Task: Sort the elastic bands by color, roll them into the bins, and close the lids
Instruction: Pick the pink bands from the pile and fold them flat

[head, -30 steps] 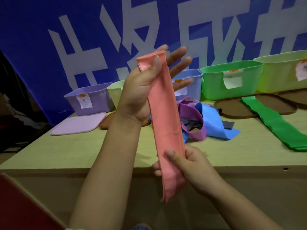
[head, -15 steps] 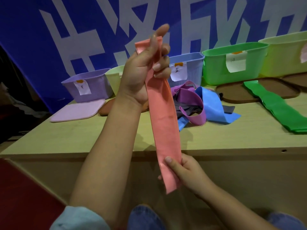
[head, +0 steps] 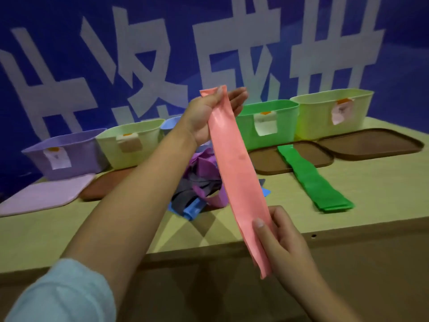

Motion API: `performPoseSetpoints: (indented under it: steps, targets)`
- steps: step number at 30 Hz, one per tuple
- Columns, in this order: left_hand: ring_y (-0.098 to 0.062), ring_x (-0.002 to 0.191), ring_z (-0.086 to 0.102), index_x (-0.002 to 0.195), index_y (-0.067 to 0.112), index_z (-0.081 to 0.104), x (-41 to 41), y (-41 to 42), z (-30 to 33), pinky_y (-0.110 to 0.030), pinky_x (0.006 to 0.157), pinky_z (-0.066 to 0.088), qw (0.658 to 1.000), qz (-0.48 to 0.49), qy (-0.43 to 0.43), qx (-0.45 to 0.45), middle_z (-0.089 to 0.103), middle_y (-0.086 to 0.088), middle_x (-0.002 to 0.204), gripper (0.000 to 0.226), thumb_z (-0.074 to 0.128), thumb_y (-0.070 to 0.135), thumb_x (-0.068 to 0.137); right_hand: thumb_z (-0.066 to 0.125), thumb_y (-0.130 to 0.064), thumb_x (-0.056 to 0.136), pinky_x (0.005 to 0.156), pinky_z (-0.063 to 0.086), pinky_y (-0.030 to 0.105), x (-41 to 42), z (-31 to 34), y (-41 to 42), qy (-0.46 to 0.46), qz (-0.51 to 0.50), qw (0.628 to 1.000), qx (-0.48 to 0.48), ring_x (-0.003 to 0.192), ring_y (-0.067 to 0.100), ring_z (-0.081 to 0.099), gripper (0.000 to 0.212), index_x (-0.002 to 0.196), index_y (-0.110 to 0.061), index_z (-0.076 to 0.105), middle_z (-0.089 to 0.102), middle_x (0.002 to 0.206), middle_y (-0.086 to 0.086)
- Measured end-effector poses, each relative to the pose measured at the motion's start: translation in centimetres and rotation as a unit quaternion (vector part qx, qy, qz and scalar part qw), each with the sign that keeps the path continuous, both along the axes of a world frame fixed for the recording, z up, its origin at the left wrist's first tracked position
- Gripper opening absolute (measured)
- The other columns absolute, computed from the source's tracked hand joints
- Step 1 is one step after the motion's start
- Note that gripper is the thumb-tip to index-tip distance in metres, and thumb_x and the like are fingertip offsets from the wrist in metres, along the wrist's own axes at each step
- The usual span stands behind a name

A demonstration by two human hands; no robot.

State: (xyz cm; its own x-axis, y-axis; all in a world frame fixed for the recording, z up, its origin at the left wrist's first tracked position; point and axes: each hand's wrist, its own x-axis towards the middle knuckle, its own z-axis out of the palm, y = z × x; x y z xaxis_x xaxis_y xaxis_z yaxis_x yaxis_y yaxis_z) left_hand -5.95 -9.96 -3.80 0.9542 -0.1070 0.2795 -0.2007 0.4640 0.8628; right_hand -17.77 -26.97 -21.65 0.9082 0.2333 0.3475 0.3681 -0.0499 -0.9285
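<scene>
Band [head: 234, 173] in pink hangs taut above the pile [head: 199, 189], our left hand [head: 209, 112] pinching its top end, our right hand [head: 278, 238] pinching the bottom; we should keep it flat and roll evenly upward.

Smooth, faintly glossy pink band [head: 234, 168]; matt plastic bins [head: 267, 124]; pale matt wooden table [head: 116, 228].

The blue backdrop banner [head: 232, 31] behind the table carries large white Chinese characters; 成 shows in the middle, while its neighbours are cut off by the frame and the bins. Small white paper labels [head: 265, 123] with orange dots hang on the plastic bins, their writing too blurred to read.
</scene>
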Motion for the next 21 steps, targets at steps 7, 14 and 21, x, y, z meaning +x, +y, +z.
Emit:
performPoseSetpoints:
  steps: [7, 14, 21]
  targets:
    - [-0.014, 0.064, 0.068, 0.08, 0.014, 0.053, 8.5, -7.3, 1.2, -0.03, 0.067, 0.056, 0.994, 0.034, -0.027, 0.104, 0.07, -0.002, 0.069, 0.016, 0.057, 0.002, 0.089, 0.056, -0.039, 0.081, 0.058, 0.044, 0.023, 4.1, 2.2, -9.2, -0.029, -0.13, 0.991, -0.013, 0.068, 0.012, 0.06, 0.02, 0.082, -0.021, 0.063, 0.065, 0.075, -0.004]
    - [-0.013, 0.066, 0.067, 0.087, 0.016, 0.06, 15.1, -14.7, 2.1, -0.028, 0.065, 0.056, 0.978, 0.026, 0.007, 0.205, 0.069, 0.002, 0.07, 0.013, 0.066, 0.004, 0.085, 0.058, -0.031, 0.09, 0.064, 0.053, 0.019, 9.4, 2.8, -17.0, 0.006, -0.167, 0.977, -0.135, 0.08, 0.003, 0.062, 0.008, 0.096, -0.028, 0.059, 0.063, 0.089, -0.014]
    - [-0.013, 0.075, 0.068, 0.083, 0.013, 0.057, 21.2, -21.2, -1.0, -0.026, 0.069, 0.056, 0.945, 0.038, -0.001, 0.324, 0.066, -0.002, 0.083, 0.016, 0.07, 0.003, 0.082, 0.06, -0.038, 0.087, 0.07, 0.056, 0.035, 12.5, 3.2, -23.2, 0.017, -0.254, 0.926, -0.278, 0.075, 0.007, 0.06, 0.02, 0.1, -0.021, 0.062, 0.063, 0.081, -0.009]
